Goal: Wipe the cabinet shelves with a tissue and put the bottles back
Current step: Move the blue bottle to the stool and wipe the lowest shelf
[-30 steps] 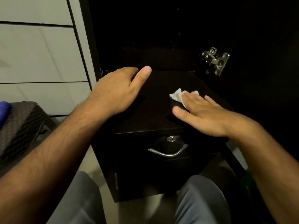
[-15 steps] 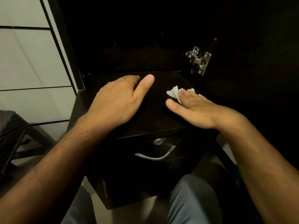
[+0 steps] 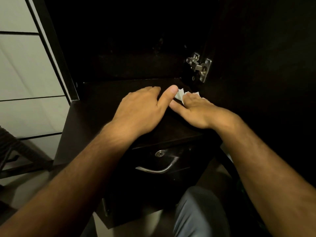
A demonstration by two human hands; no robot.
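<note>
Dark wood makes up the cabinet shelf [image 3: 106, 106], a flat top above a drawer with a metal handle [image 3: 158, 168] and a small lock [image 3: 159, 153]. Both hands lie on it, palms down, and this looks like the wiping step of the task. The right hand [image 3: 196, 111], toward 2 o'clock on the shelf, has its fingers straight and flat over a white tissue [image 3: 179, 95], pressing it to the wood; only a crumpled edge shows past the fingertips, close to the back right corner under the metal hinge [image 3: 199, 67]. Flat pressure of this kind probably serves to drag the tissue along the surface. The left hand [image 3: 143, 110] rests near the middle of the shelf, fingers relaxed and holding nothing, likely as a brace; its thumb [image 3: 168, 96] lies just beside the tissue and the right thumb. No bottles are in view, so putting them back appears not yet begun.
</note>
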